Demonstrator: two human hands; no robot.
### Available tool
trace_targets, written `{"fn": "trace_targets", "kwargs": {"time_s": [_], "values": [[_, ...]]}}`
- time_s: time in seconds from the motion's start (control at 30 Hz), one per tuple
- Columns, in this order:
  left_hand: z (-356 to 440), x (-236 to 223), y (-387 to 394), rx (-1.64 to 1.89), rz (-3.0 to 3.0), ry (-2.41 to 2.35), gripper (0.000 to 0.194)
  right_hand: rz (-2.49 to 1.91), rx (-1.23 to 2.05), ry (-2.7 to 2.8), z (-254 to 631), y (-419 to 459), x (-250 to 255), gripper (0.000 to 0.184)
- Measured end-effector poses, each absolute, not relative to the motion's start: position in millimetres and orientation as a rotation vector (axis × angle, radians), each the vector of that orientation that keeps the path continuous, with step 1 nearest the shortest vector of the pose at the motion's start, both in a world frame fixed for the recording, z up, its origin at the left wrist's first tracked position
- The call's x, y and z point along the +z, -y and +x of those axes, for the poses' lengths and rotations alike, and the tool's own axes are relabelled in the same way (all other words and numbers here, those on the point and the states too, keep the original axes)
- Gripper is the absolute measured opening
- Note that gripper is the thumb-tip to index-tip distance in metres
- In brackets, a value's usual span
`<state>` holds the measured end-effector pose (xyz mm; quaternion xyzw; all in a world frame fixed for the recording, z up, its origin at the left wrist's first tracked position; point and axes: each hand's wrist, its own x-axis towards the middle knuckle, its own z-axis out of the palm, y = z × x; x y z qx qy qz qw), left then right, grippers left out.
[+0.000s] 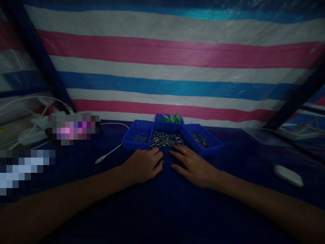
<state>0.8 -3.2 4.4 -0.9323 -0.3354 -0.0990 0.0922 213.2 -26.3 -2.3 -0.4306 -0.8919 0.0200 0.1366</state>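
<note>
A loose pile of thin shiny metal pins, perhaps nails or screws [166, 139], lies between three blue plastic bins. My left hand [144, 165] rests on the table at the pile's near left edge, fingers bent and thumb apart, with nothing visible in it. Across a small gap, my right hand [195, 166], with a ring on one finger, lies palm down with its fingers spread; its fingertips reach the pile's near right edge. The left bin [138, 145] and the right bin [213, 146] each contain more metal pieces. Green items [172, 118] fill part of the back bin [158, 117].
A white cable [109, 156] ends on the dark blue table [162, 210] left of the bins. Cords and a blurred-out object [73, 130] sit farther left. At right is a white rounded case [288, 175]. Behind hangs a striped plastic sheet [172, 71] between dark frame posts.
</note>
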Motion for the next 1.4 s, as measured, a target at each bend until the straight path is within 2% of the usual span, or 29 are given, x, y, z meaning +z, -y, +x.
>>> {"fn": "trace_targets", "kwargs": {"time_s": [1.4], "values": [[0.4, 2.9, 2.5, -0.271, -2.783, 1.008, 0.016, -1.372, 0.004, 2.554, 212.3, 27.5, -5.0, 0.053]]}}
